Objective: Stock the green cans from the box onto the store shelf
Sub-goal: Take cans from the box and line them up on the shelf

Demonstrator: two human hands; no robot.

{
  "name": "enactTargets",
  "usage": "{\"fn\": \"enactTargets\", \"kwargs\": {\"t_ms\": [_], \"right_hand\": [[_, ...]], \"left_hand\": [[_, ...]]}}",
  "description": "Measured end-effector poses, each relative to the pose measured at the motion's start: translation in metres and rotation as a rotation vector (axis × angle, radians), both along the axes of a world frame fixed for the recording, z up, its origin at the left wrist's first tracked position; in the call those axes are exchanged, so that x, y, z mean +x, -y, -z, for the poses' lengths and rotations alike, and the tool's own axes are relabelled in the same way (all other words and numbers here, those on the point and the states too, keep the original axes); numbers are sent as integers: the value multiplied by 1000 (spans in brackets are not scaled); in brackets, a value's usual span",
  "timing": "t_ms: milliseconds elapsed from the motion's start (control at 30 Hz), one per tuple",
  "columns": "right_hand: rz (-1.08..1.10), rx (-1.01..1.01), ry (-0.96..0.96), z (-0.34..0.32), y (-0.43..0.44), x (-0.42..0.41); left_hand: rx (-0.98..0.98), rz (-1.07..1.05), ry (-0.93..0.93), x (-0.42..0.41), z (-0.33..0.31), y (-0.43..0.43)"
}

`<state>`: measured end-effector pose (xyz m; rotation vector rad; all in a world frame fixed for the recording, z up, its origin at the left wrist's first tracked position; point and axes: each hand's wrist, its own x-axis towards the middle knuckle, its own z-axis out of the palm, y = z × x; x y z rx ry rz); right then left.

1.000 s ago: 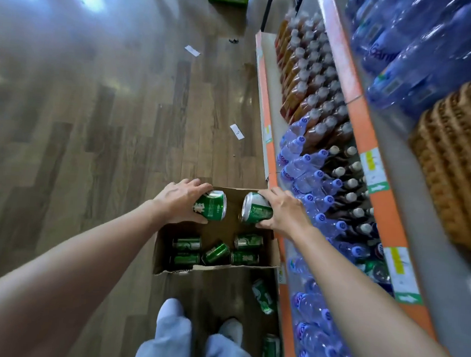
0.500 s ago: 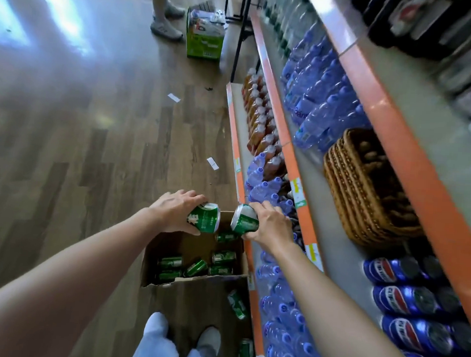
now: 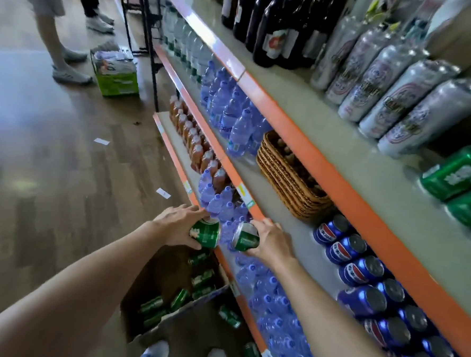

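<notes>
Head view: the left hand (image 3: 179, 224) grips a green can (image 3: 206, 233) from above, fingers and thumb curled round its side. The right hand (image 3: 269, 241) grips a second green can (image 3: 246, 238) the same way, its silver lid turned left toward the first. The two cans are near each other but apart, both held in the air above the far end of the cardboard box (image 3: 159, 273), and the right hand is just beside the orange lip of the middle shelf (image 3: 289, 231).

The box stands open on the wooden floor (image 3: 63, 181), close against the bottom shelf, with more boxed cans (image 3: 177, 299) lying on their sides inside. Two loose cans (image 3: 230, 316) lie on the floor right of the box.

On the upper shelf (image 3: 326, 167), at the far right, sit stocked green cans (image 3: 460, 175), with tall silver cans (image 3: 399, 91) and dark bottles (image 3: 268, 23) farther along. The middle shelf carries blue cola cans (image 3: 346, 248), a wicker basket (image 3: 289, 179) and water bottles (image 3: 232, 117). Far left, a green carton (image 3: 116, 74) stands on the floor beside another person's legs (image 3: 66, 43).
</notes>
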<state>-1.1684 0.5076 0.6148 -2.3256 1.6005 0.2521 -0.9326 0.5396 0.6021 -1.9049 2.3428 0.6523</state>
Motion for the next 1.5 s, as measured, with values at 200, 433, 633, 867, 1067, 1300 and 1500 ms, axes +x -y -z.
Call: {"fn": "enactTargets", "kwargs": {"t_ms": [200,433,633,867,1067,1300,1500], "right_hand": [[262,-18,47,-13,-28,-16],[509,-18,15,-28,-72,-42],[665,-35,-2,-47,-113,-84],[827,-136,10,-81,-167,-137],[920,-232,14,-115,-206,-173],[967,-354,8,-153,-233,-201],[999,-453,-35,-183,-240,-219]], "left_hand": [[7,229,46,-15,-17,24],[-18,472,60,-51,-39,38],[-69,663,20,-104,-55,37],[-96,798,-23,-176,-86,16],[-157,868,-40,-222,-122,-5],[-269,895,-146,-254,-164,-21],[-299,951,-222,-282,-191,-13]]}}
